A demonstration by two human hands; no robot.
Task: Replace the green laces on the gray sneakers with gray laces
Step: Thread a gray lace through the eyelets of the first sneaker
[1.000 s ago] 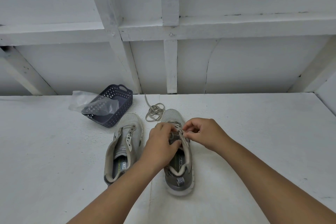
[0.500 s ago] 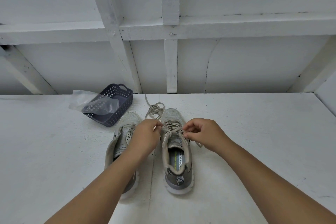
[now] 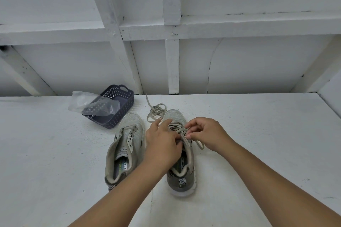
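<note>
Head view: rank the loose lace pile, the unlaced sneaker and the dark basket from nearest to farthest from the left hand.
From the left hand:
1. Unlaced sneaker, just left of it.
2. Loose lace pile, beyond its fingertips; close to call with the sneaker.
3. Dark basket, far left, behind the sneaker.

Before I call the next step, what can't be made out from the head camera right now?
- Head view: upper eyelets of the right sneaker, hidden by the left hand.
- What the left hand's fingers hold: tucked under the hand.
- Basket contents: veiled by the plastic bag.
- Lace end by the right hand: too thin to follow.
</note>
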